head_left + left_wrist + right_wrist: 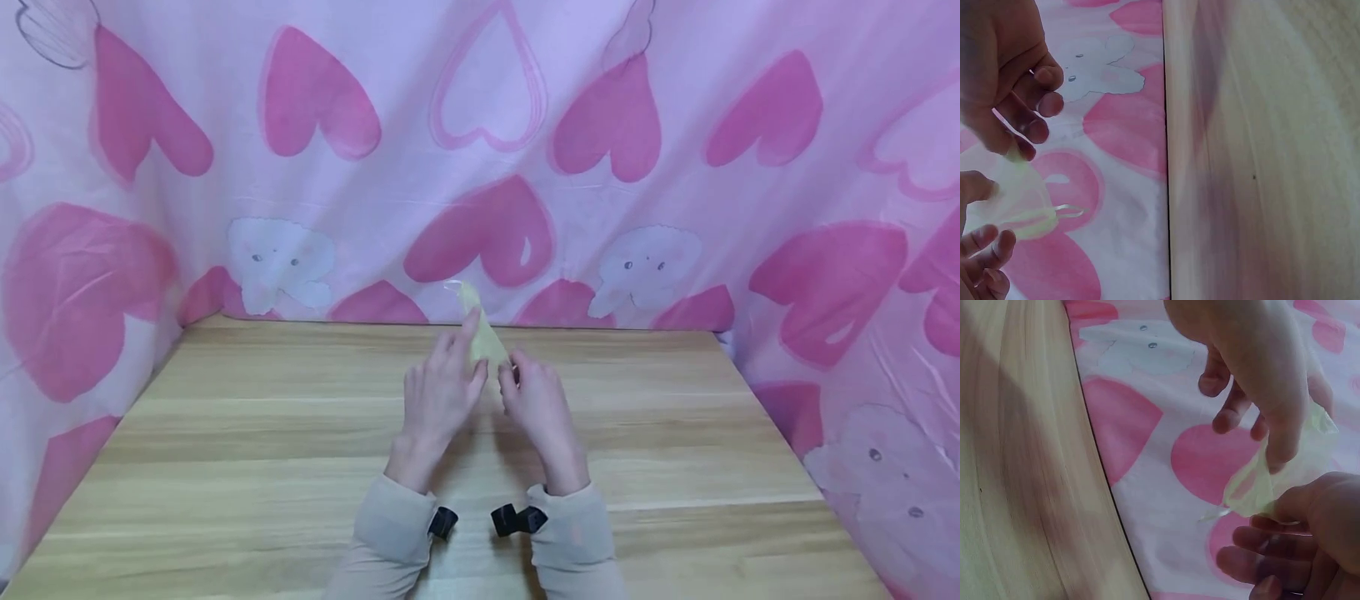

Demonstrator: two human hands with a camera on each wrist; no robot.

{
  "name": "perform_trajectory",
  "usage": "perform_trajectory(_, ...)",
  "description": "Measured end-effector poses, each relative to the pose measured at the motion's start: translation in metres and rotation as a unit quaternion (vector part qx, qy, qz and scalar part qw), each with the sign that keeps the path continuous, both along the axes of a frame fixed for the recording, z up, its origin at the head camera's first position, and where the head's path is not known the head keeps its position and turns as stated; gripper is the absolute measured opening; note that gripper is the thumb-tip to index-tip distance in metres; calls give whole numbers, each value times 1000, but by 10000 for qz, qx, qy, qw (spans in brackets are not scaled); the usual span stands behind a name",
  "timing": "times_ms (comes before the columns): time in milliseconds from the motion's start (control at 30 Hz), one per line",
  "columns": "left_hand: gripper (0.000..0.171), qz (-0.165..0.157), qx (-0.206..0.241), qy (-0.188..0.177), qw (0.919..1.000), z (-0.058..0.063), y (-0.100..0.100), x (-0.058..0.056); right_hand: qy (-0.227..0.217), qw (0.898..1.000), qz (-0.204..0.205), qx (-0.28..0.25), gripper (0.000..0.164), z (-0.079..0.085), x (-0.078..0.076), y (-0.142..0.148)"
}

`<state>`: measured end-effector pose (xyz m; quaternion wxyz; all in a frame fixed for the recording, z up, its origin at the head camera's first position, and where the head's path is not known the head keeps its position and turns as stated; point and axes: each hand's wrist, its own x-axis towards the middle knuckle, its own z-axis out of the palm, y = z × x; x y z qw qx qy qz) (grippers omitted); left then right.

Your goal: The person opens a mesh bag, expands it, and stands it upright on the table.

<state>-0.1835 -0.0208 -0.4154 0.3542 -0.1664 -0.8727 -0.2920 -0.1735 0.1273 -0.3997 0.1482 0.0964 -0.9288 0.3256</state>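
At twelve o'clock on the wooden tabletop (262,433), over its far stretch, we see a pale yellow, see-through bag (487,340) held up between two bare hands. Its narrow end leans towards eleven o'clock, where a thin whitish ribbon (452,286) pokes out in a loop.

Our left hand (441,387) is at seven o'clock from the bag, and we see it pinching the thin material between thumb and index finger, the index stretched along the bag's side. From the right wrist, its other fingers hang loose, bent and off the bag. Our right hand (534,404) is at five o'clock, thumb and index finger pressed together on the lower corner; we cannot tell from above how its remaining fingers lie, but the right wrist view shows them curved below the pinch and apart from the bag. The two hands are just beside each other.

In the left wrist view we find the ribbon pointing to three o'clock; in the right wrist view it points to about eight.

Nearer to us, towards six o'clock, both light sleeves (393,521) reach in over the wood, with small black devices (443,523) on their inner sides. From ten round to two o'clock hangs a pink-and-white curtain (405,183), printed with big upside-down hearts and pale cartoon animals (648,265).
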Motion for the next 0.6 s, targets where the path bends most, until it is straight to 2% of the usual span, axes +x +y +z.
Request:
perform_trajectory(100, 56, -112, -21, 150, 9998, 1, -1, -1, -246, 9990, 77, -358, 14, 2, 0, 1)
perform_trajectory(200, 36, -143, 162, -10, 9998, 0, -2, -2, -494, 9947, 32, -906, 14, 2, 0, 1)
perform_trajectory(267, 29, -127, 301, -160, 9993, -2, -2, -2, -629, 9888, -13, -1354, 17, 1, 0, 1)
perform_trajectory(467, 24, -421, 647, -708, 9945, -4, 0, -2, -935, 9579, -32, -2715, 25, -3, -4, 0)
perform_trajectory(600, 27, -530, 918, -1089, 9884, -4, 5, -1, -899, 9515, -125, -2941, 25, -5, -6, -1)
